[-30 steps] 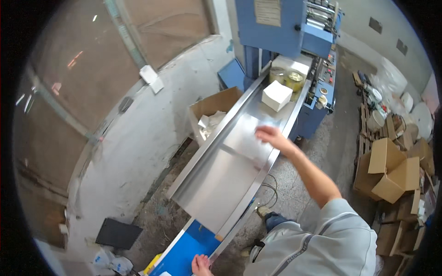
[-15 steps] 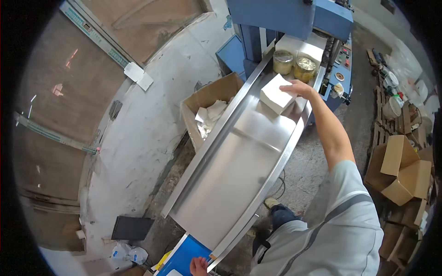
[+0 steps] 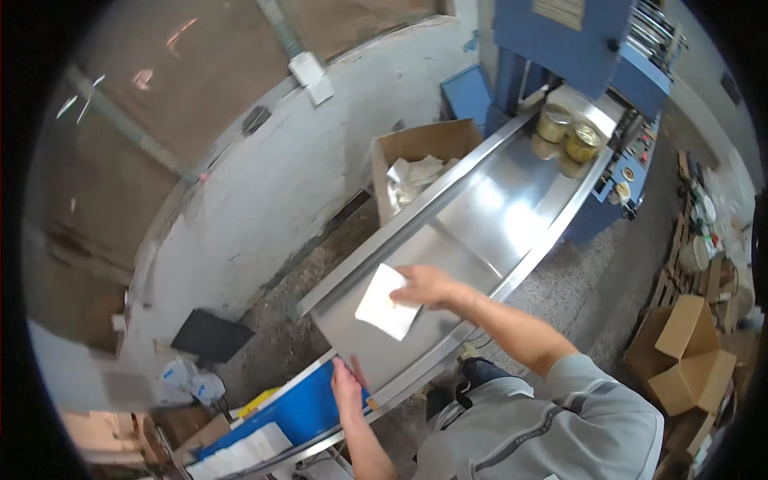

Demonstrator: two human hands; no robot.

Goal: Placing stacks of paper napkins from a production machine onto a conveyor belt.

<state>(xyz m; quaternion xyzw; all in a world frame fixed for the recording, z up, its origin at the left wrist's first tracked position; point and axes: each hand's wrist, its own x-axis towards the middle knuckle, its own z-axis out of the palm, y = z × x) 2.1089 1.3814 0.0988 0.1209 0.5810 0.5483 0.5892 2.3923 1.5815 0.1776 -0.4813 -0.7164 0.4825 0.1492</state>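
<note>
My right hand (image 3: pixel 428 286) grips the near corner of a stack of white paper sheets (image 3: pixel 384 308), thumb on top. It is over the lower part of a sloping stainless steel chute (image 3: pixel 468 232). Whether the stack touches the metal I cannot tell. Down at the chute's lower end, my left hand (image 3: pixel 347 388) is by the edge of a blue belt (image 3: pixel 312 408), fingers stretched out and holding nothing. Further along the belt lie several white stacks (image 3: pixel 248 452). Two round glass jars (image 3: pixel 554 122) stand side by side at the chute's upper end.
A blue machine (image 3: pixel 552 48) rises over the chute's top end. Left of the chute is a cardboard box (image 3: pixel 384 176) with white paper scraps. An open carton (image 3: pixel 680 344) and wooden pallets stand at right. Against the wall is a black panel (image 3: pixel 210 334).
My right hand has brought the white stack from beside the jars down the chute toward me. The left hand has come further into view, up to the chute's lower end. The view has shifted.
</note>
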